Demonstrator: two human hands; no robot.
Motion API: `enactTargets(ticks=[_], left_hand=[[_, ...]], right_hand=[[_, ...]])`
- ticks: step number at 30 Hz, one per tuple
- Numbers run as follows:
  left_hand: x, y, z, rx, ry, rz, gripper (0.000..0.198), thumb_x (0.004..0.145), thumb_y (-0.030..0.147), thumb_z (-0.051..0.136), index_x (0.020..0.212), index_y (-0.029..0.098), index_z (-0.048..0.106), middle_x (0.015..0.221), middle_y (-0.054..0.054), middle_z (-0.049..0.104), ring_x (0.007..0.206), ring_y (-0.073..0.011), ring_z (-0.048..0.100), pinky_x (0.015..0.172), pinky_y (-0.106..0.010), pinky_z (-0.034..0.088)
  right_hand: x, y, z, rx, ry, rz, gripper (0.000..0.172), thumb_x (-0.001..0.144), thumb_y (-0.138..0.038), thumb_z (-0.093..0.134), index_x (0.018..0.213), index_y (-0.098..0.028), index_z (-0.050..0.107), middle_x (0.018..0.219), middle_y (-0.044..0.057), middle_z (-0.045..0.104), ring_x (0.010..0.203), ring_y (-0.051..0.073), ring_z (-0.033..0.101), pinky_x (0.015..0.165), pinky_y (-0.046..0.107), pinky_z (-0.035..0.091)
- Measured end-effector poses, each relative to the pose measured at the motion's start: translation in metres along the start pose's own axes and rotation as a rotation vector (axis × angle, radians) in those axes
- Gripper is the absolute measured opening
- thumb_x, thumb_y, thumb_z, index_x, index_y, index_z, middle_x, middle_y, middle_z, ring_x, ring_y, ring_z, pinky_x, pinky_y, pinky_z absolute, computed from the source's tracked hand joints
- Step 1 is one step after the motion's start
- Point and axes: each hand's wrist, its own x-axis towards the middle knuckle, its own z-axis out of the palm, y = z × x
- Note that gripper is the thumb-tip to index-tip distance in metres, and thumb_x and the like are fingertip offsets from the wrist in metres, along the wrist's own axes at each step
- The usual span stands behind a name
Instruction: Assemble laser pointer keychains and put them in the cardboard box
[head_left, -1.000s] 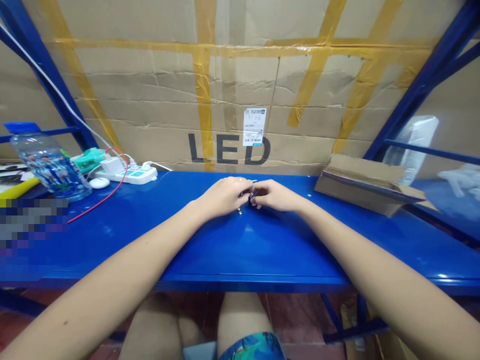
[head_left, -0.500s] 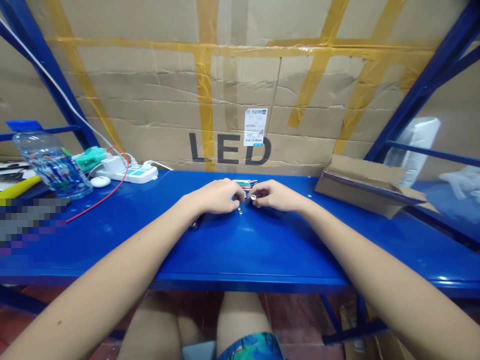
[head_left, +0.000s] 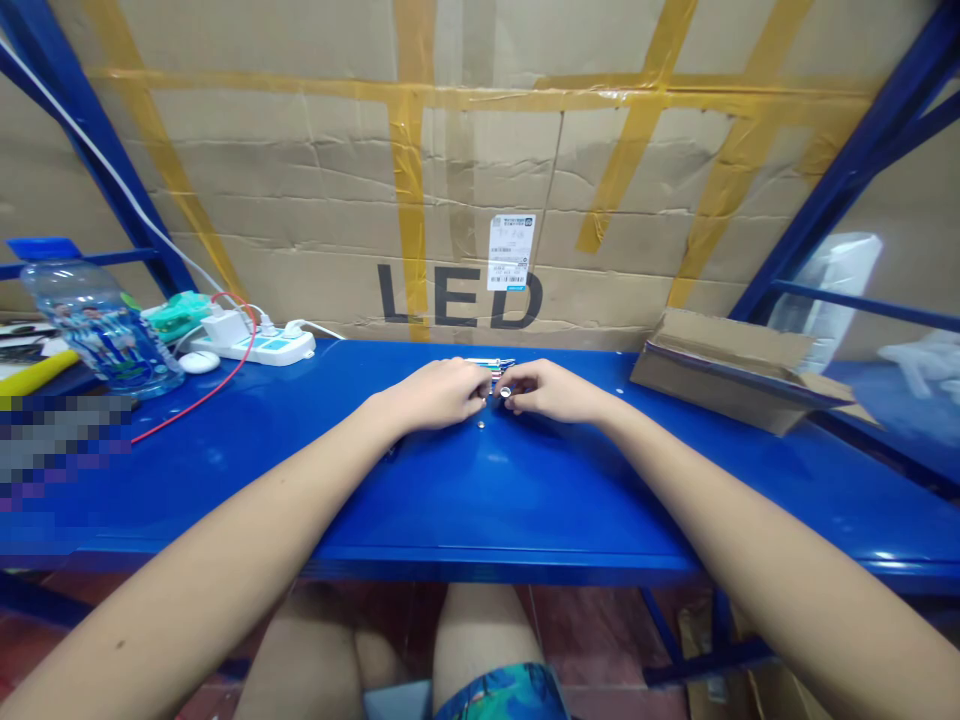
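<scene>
Over the middle of the blue table [head_left: 480, 500], my two hands face each other with fingertips close together. My right hand [head_left: 551, 392] pinches a small silver ring [head_left: 505, 393], its round opening turned toward me. With thumb and fingers brought together, my left hand [head_left: 446, 393] is closed just left of the ring; whatever is between its fingertips is too small to make out. Just below those fingertips a tiny shiny metal piece [head_left: 481, 425] lies on the table. Several slim pens [head_left: 491, 362] lie behind my hands, partly hidden by them.
An open cardboard box [head_left: 720, 375] stands at the right. On the left are a water bottle [head_left: 105, 330], a white power strip [head_left: 281, 346], a white mouse-like object [head_left: 199, 362] and a red cable [head_left: 217, 402]. A large taped carton [head_left: 300, 200] forms the back.
Two tiny metal pieces showed below my left fingertips before; only one shows now. My left fingers have drawn closer together. The ring in my right hand has tilted slightly.
</scene>
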Motion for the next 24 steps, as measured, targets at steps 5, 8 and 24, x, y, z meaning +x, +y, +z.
enactTargets(ticks=[5, 8, 24], left_hand=[[0.004, 0.004, 0.005, -0.036, 0.287, 0.049, 0.013, 0.093, 0.023, 0.052, 0.097, 0.018, 0.064, 0.096, -0.006, 0.071, 0.087, -0.0219, 0.065, 0.071, -0.031, 0.045], [0.006, 0.004, 0.011, -0.042, 0.296, 0.113, 0.013, 0.094, 0.019, 0.052, 0.099, 0.016, 0.064, 0.1, -0.008, 0.07, 0.091, -0.0219, 0.065, 0.077, -0.032, 0.047], [0.011, 0.002, 0.02, 0.011, 0.361, 0.16, 0.021, 0.095, 0.019, 0.052, 0.096, 0.018, 0.073, 0.099, -0.009, 0.071, 0.089, -0.0198, 0.067, 0.079, -0.031, 0.05]], right_hand=[[0.0, -0.001, 0.0, 0.002, 0.008, -0.017, 0.025, 0.071, -0.016, 0.059, 0.094, -0.016, 0.07, 0.08, 0.001, 0.07, 0.07, 0.015, 0.063, 0.07, 0.026, 0.049], [0.0, -0.003, 0.0, 0.013, 0.009, -0.031, 0.022, 0.071, -0.016, 0.058, 0.09, -0.016, 0.07, 0.078, 0.001, 0.07, 0.07, 0.016, 0.062, 0.07, 0.027, 0.048], [0.002, 0.001, 0.001, 0.065, 0.033, 0.015, 0.018, 0.073, -0.015, 0.059, 0.089, -0.017, 0.068, 0.075, 0.002, 0.07, 0.067, 0.015, 0.064, 0.068, 0.027, 0.052]])
